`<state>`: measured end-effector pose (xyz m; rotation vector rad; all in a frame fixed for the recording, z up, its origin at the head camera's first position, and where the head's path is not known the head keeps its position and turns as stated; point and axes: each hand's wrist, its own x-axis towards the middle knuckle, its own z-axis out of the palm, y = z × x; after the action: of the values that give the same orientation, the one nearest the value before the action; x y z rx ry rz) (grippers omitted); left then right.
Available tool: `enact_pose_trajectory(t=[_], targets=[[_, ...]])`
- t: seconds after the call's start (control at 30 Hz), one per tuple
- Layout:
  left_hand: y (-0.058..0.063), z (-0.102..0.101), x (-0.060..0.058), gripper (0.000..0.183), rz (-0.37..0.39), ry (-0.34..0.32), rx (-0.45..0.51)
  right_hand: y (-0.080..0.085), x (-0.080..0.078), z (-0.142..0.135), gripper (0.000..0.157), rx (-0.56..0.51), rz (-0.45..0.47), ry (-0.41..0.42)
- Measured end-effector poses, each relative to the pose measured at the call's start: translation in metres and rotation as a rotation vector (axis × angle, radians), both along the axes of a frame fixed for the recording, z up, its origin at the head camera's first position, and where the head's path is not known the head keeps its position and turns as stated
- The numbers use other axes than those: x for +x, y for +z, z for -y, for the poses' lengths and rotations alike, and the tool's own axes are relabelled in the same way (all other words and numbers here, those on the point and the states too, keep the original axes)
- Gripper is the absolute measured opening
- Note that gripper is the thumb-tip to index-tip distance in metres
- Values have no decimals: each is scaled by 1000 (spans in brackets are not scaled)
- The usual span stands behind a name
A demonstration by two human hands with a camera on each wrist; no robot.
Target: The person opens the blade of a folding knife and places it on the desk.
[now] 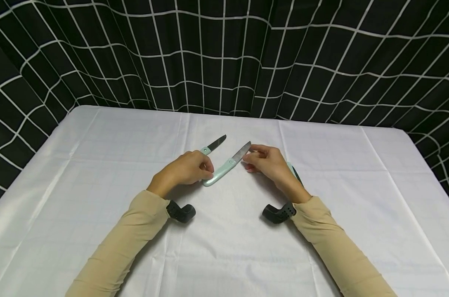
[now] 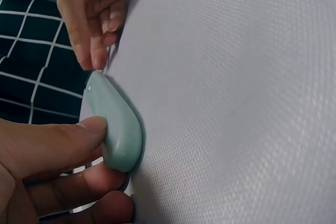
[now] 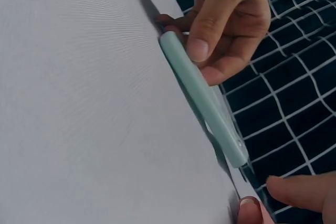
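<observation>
A folding knife with a mint-green handle (image 1: 220,172) and a bare metal blade (image 1: 241,152) lies slanted between the hands, blade pointing away to the right. My left hand (image 1: 190,167) pinches the handle's rounded end between thumb and fingers; the left wrist view shows the thumb on top of the handle (image 2: 122,129). My right hand (image 1: 267,163) is at the blade's tip, thumb and index finger spread apart beside the blade. In the right wrist view the handle (image 3: 202,95) hides most of the blade.
Beyond my left hand lies a second similar knife (image 1: 217,143), its handle partly hidden. Another mint-green and dark item (image 1: 291,168) shows behind my right wrist. A white cloth (image 1: 224,247) covers the table, and a black curtain with a white grid (image 1: 209,53) hangs at the back.
</observation>
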<state>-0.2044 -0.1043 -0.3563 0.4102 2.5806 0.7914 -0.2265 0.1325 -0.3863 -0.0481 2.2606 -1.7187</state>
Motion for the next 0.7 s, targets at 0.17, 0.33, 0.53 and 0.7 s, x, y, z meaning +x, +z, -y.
enact_pose_trajectory(t=[0.17, 0.33, 0.53, 0.7], targets=[[1, -2, 2, 17, -2, 17, -4, 1, 0, -2, 58, 70, -21, 50], [1, -3, 2, 18, -5, 32, -16, 3, 0, -4, 59, 75, -23, 87], [3, -4, 3, 18, -25, 35, -19, 5, 1, -8, 57, 19, -36, 114], [2, -4, 3, 19, -49, 35, -8, 4, 2, -8, 52, -12, -44, 111]])
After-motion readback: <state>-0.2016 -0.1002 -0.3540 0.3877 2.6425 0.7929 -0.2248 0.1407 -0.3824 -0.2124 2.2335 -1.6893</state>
